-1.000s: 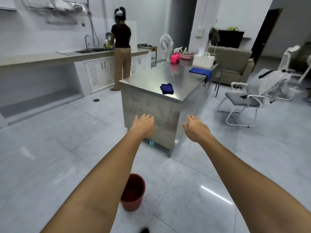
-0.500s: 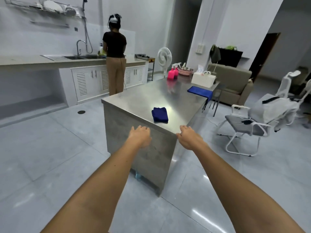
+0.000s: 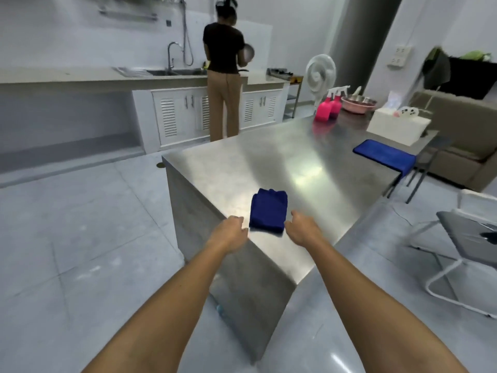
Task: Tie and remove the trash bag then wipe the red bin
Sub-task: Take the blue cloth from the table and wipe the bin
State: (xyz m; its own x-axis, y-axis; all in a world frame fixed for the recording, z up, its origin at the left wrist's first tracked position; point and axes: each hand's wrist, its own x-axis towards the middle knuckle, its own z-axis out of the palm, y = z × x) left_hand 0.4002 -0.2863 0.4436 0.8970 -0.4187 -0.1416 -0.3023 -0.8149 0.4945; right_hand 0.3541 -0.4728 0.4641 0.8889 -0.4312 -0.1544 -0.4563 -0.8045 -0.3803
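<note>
A folded dark blue cloth lies near the front corner of the steel table. My left hand hovers just left of the cloth, fingers loosely apart, holding nothing. My right hand hovers just right of the cloth, fingers slightly curled, holding nothing. Neither hand touches the cloth. The red bin and the trash bag are out of view.
Farther back on the table are two pink spray bottles, a pink basin, a white box and a brighter blue towel. A person stands at the sink counter. A white chair stands at the right.
I have come closer to the table and the view has risen. The red bin has dropped out of view. Both hands have reached the table's corner, one on each side of the blue cloth.
</note>
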